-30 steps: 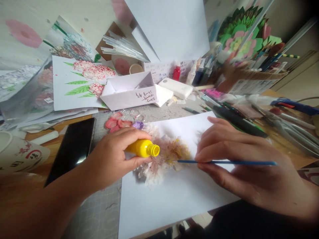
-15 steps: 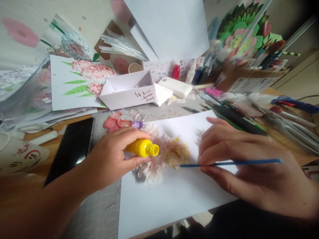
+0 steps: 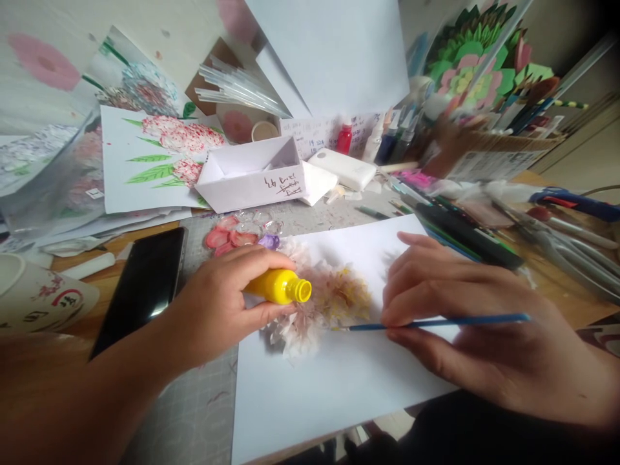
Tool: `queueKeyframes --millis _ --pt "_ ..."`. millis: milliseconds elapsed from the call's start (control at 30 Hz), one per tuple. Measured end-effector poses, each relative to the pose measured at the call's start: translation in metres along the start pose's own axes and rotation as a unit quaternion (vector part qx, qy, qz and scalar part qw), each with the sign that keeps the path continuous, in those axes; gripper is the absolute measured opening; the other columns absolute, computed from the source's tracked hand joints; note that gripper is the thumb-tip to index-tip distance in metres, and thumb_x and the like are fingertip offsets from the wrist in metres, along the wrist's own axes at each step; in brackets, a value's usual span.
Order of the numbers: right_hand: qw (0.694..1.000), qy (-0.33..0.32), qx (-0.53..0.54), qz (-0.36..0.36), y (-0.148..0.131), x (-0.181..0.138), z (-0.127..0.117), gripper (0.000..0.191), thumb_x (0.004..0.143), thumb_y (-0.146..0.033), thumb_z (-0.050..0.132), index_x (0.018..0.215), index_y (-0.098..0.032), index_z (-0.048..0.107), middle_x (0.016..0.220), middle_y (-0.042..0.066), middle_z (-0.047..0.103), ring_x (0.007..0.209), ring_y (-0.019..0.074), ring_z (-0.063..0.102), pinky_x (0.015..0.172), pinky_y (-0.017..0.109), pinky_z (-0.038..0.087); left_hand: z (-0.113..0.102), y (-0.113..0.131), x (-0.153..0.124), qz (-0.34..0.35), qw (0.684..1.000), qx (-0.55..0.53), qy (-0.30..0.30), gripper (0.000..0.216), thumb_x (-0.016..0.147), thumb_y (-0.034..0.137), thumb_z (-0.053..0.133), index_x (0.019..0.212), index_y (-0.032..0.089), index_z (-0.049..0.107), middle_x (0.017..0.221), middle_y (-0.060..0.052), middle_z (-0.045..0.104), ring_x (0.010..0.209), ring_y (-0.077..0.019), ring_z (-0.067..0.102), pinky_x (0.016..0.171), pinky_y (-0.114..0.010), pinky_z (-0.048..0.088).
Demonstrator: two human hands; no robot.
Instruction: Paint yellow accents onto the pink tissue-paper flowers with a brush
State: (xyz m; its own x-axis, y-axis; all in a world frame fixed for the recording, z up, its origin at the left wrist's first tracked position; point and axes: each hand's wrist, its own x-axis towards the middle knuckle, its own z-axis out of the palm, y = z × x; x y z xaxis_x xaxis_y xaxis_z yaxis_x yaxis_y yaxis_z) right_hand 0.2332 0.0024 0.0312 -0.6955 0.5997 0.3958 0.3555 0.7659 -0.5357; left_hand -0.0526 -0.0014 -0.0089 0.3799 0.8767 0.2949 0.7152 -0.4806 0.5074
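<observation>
My left hand point(image 3: 227, 300) is wrapped round a small yellow paint bottle point(image 3: 279, 286), tilted on its side with its uncapped mouth facing right. Between thumb and fingers, my right hand point(image 3: 465, 323) pinches a thin blue paintbrush point(image 3: 450, 320). The brush lies nearly level, its tip at the lower edge of a cluster of pale ruffled flowers point(image 3: 300, 326). Yellow colour marks the petals of the right-hand flower point(image 3: 346, 294). The cluster rests on a white sheet of paper point(image 3: 339, 394). My left fingers partly cover the cluster's left side.
Left of the sheet lie a black phone point(image 3: 140, 287) and a paper cup point(image 3: 43, 297). Behind are red petal-like pieces point(image 3: 225, 237), a white paper box point(image 3: 252, 177) and a red bottle point(image 3: 344, 139). Scissors point(image 3: 557, 239) and pens crowd the right side.
The brush has slid slightly left, with its tip now a little lower beside the flowers. My left hand keeps the bottle in nearly the same pose. The view has shifted slightly.
</observation>
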Motion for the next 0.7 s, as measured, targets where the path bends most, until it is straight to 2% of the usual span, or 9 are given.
queueKeyframes --millis 400,700 --pt "1.0 0.014 -0.018 -0.002 0.0016 -0.0016 0.0002 0.008 0.087 -0.017 0.068 0.089 -0.024 0.065 0.08 -0.004 0.072 0.08 0.012 0.068 0.113 0.038 0.032 0.0005 -0.003 -0.0008 0.008 1.0 -0.005 0.001 0.03 0.079 0.036 0.078 0.105 0.028 0.066 0.098 0.006 0.072 0.085 -0.0146 0.065 0.082 -0.022 0.046" --pt "0.999 0.012 -0.037 -0.008 0.0017 -0.0007 -0.0019 0.008 0.087 -0.019 0.069 0.086 -0.026 0.065 0.079 -0.007 0.072 0.077 0.0099 0.068 0.112 0.031 0.034 -0.0002 -0.0018 -0.0007 0.016 1.0 -0.006 0.011 0.03 0.079 0.037 0.079 0.104 0.028 0.066 0.096 0.007 0.072 0.086 -0.014 0.065 0.081 -0.021 0.045"
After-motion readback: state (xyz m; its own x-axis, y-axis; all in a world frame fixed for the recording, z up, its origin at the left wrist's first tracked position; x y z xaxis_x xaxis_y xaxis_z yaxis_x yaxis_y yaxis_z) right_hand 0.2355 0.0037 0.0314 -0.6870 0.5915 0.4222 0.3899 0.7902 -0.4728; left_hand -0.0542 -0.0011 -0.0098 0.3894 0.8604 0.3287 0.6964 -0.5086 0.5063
